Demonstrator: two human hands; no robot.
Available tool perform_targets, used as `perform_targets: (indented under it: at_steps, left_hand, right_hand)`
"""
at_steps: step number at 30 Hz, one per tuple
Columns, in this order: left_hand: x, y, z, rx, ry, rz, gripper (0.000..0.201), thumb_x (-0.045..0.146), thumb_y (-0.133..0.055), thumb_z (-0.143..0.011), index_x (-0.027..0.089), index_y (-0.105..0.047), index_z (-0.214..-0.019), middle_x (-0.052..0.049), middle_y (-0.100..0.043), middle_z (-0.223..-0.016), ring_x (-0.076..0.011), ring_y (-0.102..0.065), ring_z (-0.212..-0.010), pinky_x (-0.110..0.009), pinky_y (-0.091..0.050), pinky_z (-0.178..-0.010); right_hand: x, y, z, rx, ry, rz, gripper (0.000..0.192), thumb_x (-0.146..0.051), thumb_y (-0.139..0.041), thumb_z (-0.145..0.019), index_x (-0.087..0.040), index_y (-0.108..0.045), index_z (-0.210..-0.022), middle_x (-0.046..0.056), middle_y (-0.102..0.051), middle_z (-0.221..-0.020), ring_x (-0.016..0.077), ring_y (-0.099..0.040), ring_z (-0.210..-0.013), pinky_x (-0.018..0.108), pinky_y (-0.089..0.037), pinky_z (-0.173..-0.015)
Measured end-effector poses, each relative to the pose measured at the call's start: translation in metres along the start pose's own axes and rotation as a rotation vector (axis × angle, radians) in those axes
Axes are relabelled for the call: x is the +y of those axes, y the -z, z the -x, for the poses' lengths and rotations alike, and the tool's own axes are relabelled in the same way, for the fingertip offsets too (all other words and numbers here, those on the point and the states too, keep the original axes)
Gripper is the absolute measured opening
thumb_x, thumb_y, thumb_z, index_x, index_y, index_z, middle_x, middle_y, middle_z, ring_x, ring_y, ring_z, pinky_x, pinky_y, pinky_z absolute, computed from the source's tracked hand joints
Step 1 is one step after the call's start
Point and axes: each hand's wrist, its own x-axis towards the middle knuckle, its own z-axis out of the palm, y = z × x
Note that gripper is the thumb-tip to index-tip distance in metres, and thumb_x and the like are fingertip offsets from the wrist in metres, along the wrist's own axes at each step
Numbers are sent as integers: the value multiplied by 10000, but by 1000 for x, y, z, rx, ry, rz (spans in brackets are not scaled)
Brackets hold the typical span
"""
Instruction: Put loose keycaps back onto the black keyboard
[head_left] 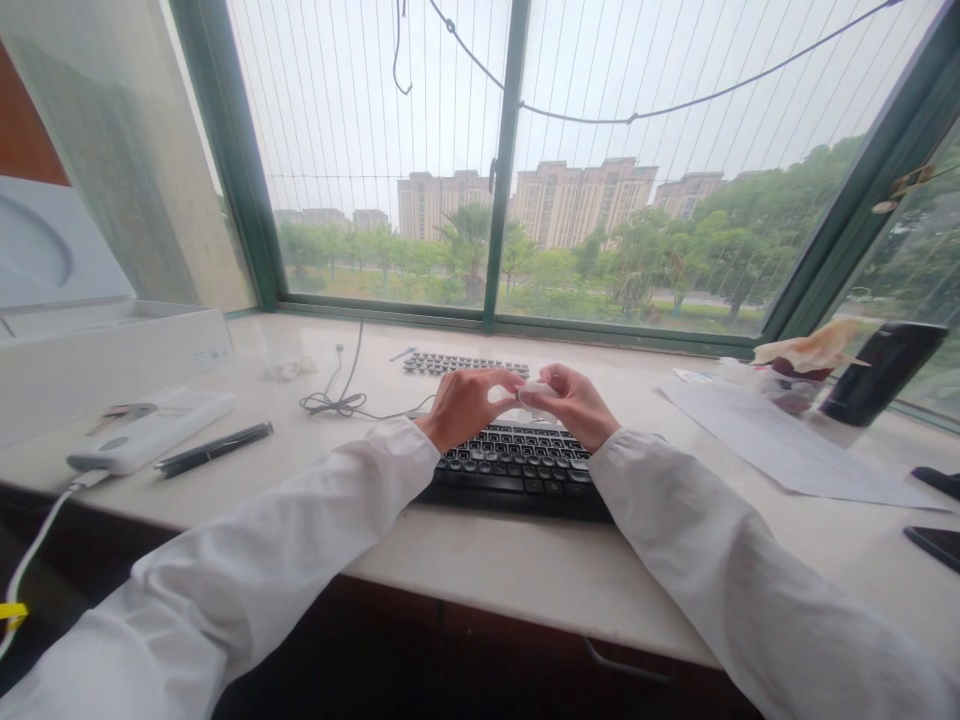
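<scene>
Fingers of both hands are pinched together on a small white wad (pixel 535 390), held just above the far edge of the black keyboard (pixel 517 465). Left hand (pixel 461 405) curls its fingertips inward against the wad; right hand (pixel 574 403) closes on it from the other side. What the wad is cannot be told. Keyboard lies on the pale desk (pixel 525 570), near centre. A black pen (pixel 214 449) and white device (pixel 150 432) lie at left; a paper sheet (pixel 787 450) lies at right.
</scene>
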Motion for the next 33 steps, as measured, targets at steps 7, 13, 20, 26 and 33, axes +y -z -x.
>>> perform_targets:
  at_steps: [7,13,20,26,33]
  left_hand:
    - [1,2,-2,-21,19,48,185,415,-661,-841,265,-725,-930,51,-748,-913,-106,-643,-676,-229,-461,-675]
    - [2,4,-2,-2,27,69,144,343,-676,-840,256,-735,-939,18,-740,-924,-105,-626,-670,-227,-456,-667]
    - [5,5,-3,47,9,115,138,312,-656,-857,238,-719,-955,20,-741,-941,-79,-585,-587,-219,-470,-667]
    - [7,6,-2,42,1,112,178,368,-623,-878,243,-713,-967,6,-727,-957,-84,-594,-613,-220,-479,-658]
    - [4,3,-1,37,-4,62,141,336,-658,-853,223,-709,-922,4,-706,-964,-86,-623,-705,-209,-481,-676]
  right_hand:
    - [-2,1,1,-1,40,26,528,-468,-826,-583,-211,-383,-714,-83,-439,-577,80,-404,-532,236,-299,-504]
    - [7,3,-3,36,-72,-160,457,-416,-822,-603,-203,-475,-811,-38,-594,-672,111,-506,-559,238,-340,-511]
    - [6,7,-7,20,-201,-449,402,-340,-852,-581,-179,-624,-871,23,-683,-887,149,-618,-779,254,-470,-686]
    - [3,2,-1,-138,-172,-421,465,-414,-829,-624,-197,-688,-1011,46,-699,-994,191,-637,-886,294,-483,-792]
    - [10,0,-2,-112,-137,-361,458,-382,-854,-602,-188,-697,-986,16,-714,-841,142,-623,-730,277,-461,-695]
